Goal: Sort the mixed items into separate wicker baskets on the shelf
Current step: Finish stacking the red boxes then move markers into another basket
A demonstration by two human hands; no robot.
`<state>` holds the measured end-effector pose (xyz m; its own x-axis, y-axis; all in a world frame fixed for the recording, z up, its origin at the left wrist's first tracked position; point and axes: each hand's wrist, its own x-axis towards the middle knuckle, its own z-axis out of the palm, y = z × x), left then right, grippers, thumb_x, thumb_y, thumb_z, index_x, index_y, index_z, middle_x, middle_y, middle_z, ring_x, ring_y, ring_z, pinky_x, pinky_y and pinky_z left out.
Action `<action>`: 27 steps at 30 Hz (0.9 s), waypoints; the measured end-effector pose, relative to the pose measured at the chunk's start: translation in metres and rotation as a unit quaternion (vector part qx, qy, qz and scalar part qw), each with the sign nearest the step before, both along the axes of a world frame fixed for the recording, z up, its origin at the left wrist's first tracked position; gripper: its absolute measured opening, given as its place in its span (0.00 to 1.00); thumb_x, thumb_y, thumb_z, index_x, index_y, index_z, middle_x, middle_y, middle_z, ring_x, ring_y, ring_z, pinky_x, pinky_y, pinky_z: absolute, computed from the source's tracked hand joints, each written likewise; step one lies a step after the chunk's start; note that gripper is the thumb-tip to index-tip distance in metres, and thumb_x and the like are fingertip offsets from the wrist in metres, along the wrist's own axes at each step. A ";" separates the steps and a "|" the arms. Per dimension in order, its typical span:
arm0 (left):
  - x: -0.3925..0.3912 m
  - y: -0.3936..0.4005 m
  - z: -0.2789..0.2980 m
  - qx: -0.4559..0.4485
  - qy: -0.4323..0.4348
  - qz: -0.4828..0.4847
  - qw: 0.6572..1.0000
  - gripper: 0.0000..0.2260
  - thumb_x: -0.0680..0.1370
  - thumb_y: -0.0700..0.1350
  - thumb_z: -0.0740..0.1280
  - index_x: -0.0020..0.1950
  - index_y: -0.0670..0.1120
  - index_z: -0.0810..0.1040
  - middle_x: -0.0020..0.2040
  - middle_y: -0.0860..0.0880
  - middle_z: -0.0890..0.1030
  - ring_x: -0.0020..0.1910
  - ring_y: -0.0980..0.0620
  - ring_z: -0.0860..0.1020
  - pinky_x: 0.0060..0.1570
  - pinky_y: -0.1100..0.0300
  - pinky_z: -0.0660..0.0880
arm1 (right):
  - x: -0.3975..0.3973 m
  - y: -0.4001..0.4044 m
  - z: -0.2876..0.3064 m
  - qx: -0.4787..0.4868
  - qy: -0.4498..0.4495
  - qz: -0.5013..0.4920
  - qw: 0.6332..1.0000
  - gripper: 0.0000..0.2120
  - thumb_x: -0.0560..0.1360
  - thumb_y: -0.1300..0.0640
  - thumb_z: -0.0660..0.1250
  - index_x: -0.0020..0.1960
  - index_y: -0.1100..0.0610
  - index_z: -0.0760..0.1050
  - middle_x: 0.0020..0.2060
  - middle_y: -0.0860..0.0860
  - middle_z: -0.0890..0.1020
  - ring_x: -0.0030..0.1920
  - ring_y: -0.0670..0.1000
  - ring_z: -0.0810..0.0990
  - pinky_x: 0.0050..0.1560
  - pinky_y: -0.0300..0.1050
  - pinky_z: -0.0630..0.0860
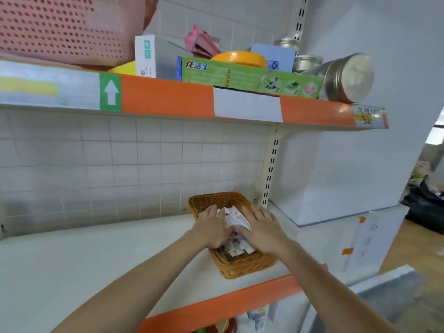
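- Hands over wicker basket (236, 267) at right end of white lower shelf (96, 255), hard against slotted upright (270, 171); placement likely keeps basket squared in the corner, within easy reach.
- Left hand (211, 230) laid flat on white printed packets (234, 221) heaped inside basket, fingers (212, 211) straight and spread, pressing rather than gripping.
- Right hand (260, 228) mirrors it from the other side, fingers (249, 212) extended across the same pile, nothing pinched or curled round.
- Both palms down, apparently to flatten and gather loose packets so none spill over the low rim.
- Packets piled above rim height toward basket's near end; exact kind too blurred to tell.
- Unsorted stock crowds upper shelf (168, 97): green toothpaste box (240, 78) along front edge, white carton (153, 58) standing, pink wrappers (200, 43), orange lid (240, 58), metal tins (346, 79), one tipped on its side at the shelf's right end.
- Pink plastic crate (64, 27) at upper left.
- Only one wicker basket in view, so sorting judged well short of finished.
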<state>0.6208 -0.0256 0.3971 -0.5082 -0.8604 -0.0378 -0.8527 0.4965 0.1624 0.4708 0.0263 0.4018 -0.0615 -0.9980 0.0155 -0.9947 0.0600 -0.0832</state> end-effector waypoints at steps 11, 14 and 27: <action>-0.026 -0.030 -0.010 -0.023 -0.025 0.081 0.996 0.30 0.82 0.58 0.51 0.76 0.39 0.55 0.75 0.40 0.56 0.74 0.40 0.55 0.72 0.49 0.55 | -0.021 -0.052 -0.015 0.035 -0.068 0.073 0.994 0.30 0.83 0.45 0.50 0.79 0.54 0.41 0.79 0.52 0.44 0.78 0.52 0.43 0.75 0.46 0.46; -0.037 -0.035 -0.011 -0.020 -0.047 0.130 0.990 0.29 0.81 0.59 0.52 0.75 0.39 0.59 0.74 0.39 0.59 0.73 0.41 0.57 0.72 0.48 0.56 | -0.025 -0.062 -0.018 0.045 -0.079 0.101 0.991 0.30 0.83 0.48 0.52 0.79 0.55 0.44 0.78 0.53 0.50 0.77 0.54 0.50 0.74 0.47 0.53; -0.050 -0.047 -0.020 -0.053 -0.062 0.192 0.978 0.34 0.77 0.62 0.58 0.72 0.37 0.63 0.69 0.38 0.68 0.69 0.41 0.66 0.68 0.51 0.63 | -0.026 -0.084 -0.027 -0.005 -0.082 0.095 0.992 0.15 0.79 0.53 0.61 0.63 0.59 0.71 0.61 0.57 0.70 0.56 0.56 0.75 0.51 0.46 0.71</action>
